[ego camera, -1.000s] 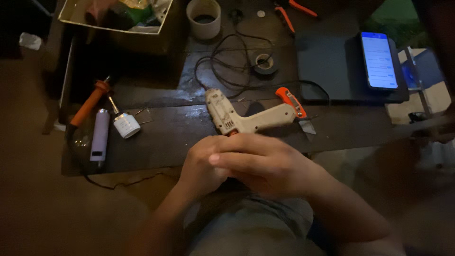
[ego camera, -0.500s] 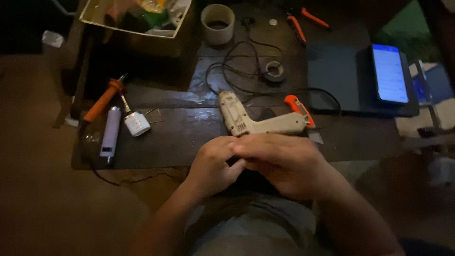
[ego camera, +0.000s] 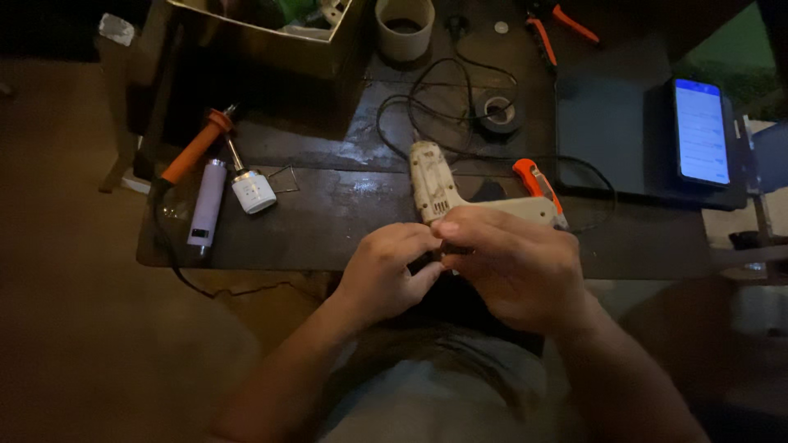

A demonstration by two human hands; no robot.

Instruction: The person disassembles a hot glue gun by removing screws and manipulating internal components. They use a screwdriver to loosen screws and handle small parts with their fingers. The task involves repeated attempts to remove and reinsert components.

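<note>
Dark wooden table spans the middle of the frame, and low at centre both hands meet at its near edge. The right hand curls narrow, fingertips pinched against the left hand, also curled tight; whatever sits between them is hidden, too small to tell. Just above the knuckles lies the dirty white glue gun, touching the right hand's fingers. Upper right, a lit phone. Left of centre, an orange-handled soldering iron beside a pale cylinder. Top centre, a cup.
</note>
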